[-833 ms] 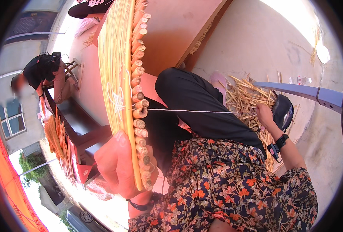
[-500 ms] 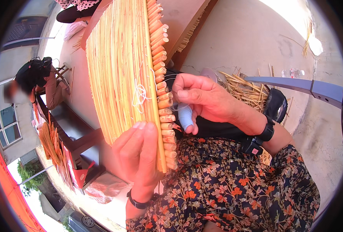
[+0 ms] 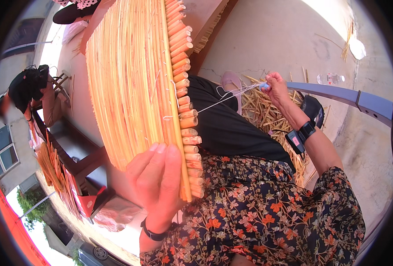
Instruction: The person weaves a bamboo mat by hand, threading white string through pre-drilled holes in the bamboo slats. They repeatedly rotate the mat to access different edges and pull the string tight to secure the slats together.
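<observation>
A mat of pale reed stalks (image 3: 130,84), with a row of cut stalk ends along its right edge, stands in front of me. My left hand (image 3: 156,181) grips its lower part, fingertips on the flat face beside a long yellow rod (image 3: 175,115). White string (image 3: 221,100) runs from the right edge, around the stalk ends, out to my right hand (image 3: 275,91). That hand is closed on a small pale-blue bundle (image 3: 263,85) with loops of string, held away to the right above my dark trouser leg (image 3: 232,133).
Cut straw (image 3: 263,115) lies on the floor at my right, near a blue-grey metal bar (image 3: 338,93) and a plastic bottle (image 3: 328,79). A co-worker (image 3: 25,88) bends by a dark bench (image 3: 76,137) with straw bundles (image 3: 54,168). Another person's leg (image 3: 72,15) shows at top left.
My right hand came in to the mat's edge, then pulled away up and to the right, drawing the string out. The white tangle on the mat's face is gone.
</observation>
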`<state>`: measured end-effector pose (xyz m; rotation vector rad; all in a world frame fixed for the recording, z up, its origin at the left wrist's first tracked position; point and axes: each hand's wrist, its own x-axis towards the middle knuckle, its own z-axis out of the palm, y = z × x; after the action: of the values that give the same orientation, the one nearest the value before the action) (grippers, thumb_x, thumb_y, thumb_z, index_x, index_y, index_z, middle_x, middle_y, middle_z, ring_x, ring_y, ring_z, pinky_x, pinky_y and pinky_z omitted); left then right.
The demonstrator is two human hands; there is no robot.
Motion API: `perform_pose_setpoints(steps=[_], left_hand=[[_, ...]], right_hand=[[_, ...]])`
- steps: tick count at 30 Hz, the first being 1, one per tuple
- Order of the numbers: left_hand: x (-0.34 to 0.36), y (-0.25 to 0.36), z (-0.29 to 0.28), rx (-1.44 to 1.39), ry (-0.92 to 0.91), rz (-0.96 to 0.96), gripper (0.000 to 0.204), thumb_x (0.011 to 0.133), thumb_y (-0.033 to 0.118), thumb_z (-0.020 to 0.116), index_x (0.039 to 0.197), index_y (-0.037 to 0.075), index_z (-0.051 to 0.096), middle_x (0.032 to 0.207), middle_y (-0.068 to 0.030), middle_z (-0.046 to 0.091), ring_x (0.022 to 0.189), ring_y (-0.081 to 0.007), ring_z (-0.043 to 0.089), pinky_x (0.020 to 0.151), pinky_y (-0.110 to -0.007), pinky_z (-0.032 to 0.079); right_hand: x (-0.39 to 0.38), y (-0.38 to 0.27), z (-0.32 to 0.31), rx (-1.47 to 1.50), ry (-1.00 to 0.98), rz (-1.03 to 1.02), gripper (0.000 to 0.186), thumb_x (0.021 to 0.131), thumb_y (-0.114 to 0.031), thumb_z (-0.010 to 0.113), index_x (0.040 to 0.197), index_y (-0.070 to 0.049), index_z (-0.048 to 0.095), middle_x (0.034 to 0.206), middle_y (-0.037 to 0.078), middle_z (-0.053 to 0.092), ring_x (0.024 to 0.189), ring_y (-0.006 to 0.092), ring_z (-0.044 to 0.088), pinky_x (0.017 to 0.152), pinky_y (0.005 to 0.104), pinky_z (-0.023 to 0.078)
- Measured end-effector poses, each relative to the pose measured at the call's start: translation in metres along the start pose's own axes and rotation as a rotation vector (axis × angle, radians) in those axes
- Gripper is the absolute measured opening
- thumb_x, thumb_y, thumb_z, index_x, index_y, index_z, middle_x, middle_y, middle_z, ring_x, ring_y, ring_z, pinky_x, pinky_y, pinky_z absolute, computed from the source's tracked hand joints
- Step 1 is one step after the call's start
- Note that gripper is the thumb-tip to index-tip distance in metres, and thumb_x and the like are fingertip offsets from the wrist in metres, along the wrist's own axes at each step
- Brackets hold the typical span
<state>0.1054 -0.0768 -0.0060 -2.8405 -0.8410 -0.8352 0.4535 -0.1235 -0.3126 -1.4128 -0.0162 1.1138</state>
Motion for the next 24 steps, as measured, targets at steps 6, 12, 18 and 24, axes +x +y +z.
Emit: perform_pose_setpoints(steps=[6, 12, 18, 24], left_hand=[[-0.002, -0.003, 0.002, -0.013, 0.017, 0.005, 0.044, 0.077, 0.003, 0.076, 0.118, -0.004, 0.063, 0.111, -0.013, 0.06, 0.095, -0.0292, 0.059, 0.081, -0.038, 0.049], [-0.004, 0.005, 0.007, -0.01, 0.0, -0.038, 0.045, 0.076, 0.005, 0.078, 0.118, -0.002, 0.063, 0.109, -0.0123, 0.06, 0.095, -0.0293, 0.059, 0.082, -0.038, 0.049], [-0.002, 0.015, 0.025, -0.074, 0.021, -0.031, 0.044, 0.076, 0.006, 0.078, 0.117, 0.0, 0.063, 0.111, -0.0139, 0.062, 0.098, -0.0308, 0.061, 0.085, -0.039, 0.05], [-0.001, 0.015, 0.037, -0.03, -0.106, 0.053, 0.036, 0.083, 0.01, 0.071, 0.116, 0.0, 0.063, 0.123, -0.0197, 0.063, 0.114, -0.039, 0.062, 0.098, -0.048, 0.049]], right_hand=[[-0.012, -0.005, -0.02, -1.352, -0.135, -0.57, 0.009, 0.093, -0.011, 0.056, 0.095, -0.003, 0.052, 0.082, 0.017, 0.058, 0.065, 0.0286, 0.058, 0.065, 0.0425, 0.05], [-0.153, -0.111, 0.142, -0.203, -0.792, -0.092, 0.015, 0.1, -0.02, 0.053, 0.098, -0.005, 0.052, 0.101, 0.011, 0.069, 0.058, 0.0195, 0.062, 0.046, 0.0283, 0.05], [-0.173, -0.094, 0.156, 0.458, -1.071, 0.246, 0.015, 0.103, -0.021, 0.052, 0.1, -0.006, 0.049, 0.072, 0.001, 0.053, 0.076, 0.0113, 0.059, 0.064, 0.0282, 0.053], [-0.171, -0.089, 0.152, 0.675, -0.743, 0.183, 0.013, 0.103, -0.019, 0.052, 0.096, -0.008, 0.052, 0.064, -0.004, 0.045, 0.083, 0.0131, 0.059, 0.082, 0.0285, 0.051]])
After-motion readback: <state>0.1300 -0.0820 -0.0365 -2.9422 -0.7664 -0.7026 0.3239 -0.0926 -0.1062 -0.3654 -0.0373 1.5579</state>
